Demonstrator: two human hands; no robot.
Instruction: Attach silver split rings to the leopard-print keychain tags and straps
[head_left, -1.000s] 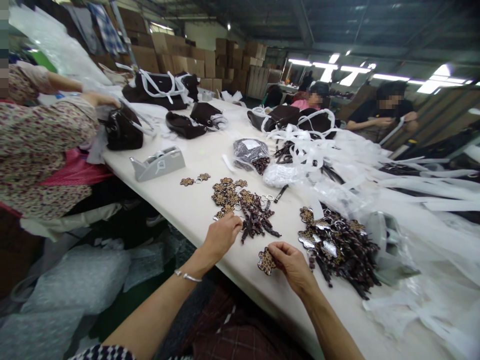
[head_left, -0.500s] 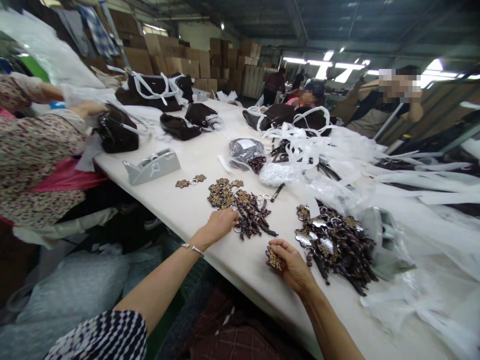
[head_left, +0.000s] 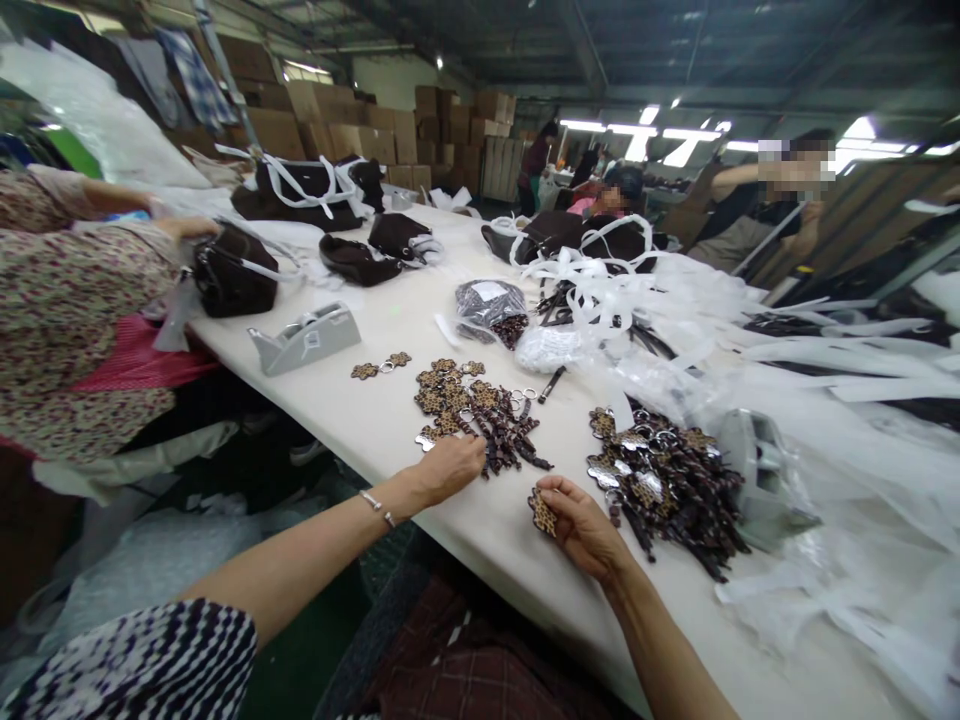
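My right hand pinches a flower-shaped, leopard-print charm just above the table's near edge. My left hand is closed at the near side of a pile of similar charms with dark braided tassels; its fingertips touch the tassels, and whatever they grip is hidden. To the right of my right hand lies a larger heap of charms and dark tassels, some showing shiny silver backs. Two charms joined by a ring lie apart, left of the smaller pile.
A grey tape dispenser stands at the left, another dispenser at the right beside crumpled plastic. Dark brown bags and white straps lie farther back. A co-worker's floral sleeve reaches in from the left.
My left hand has shifted slightly right and down along the pile's near side, and a silver-backed charm now shows beside it. My right hand still holds its charm in nearly the same place.
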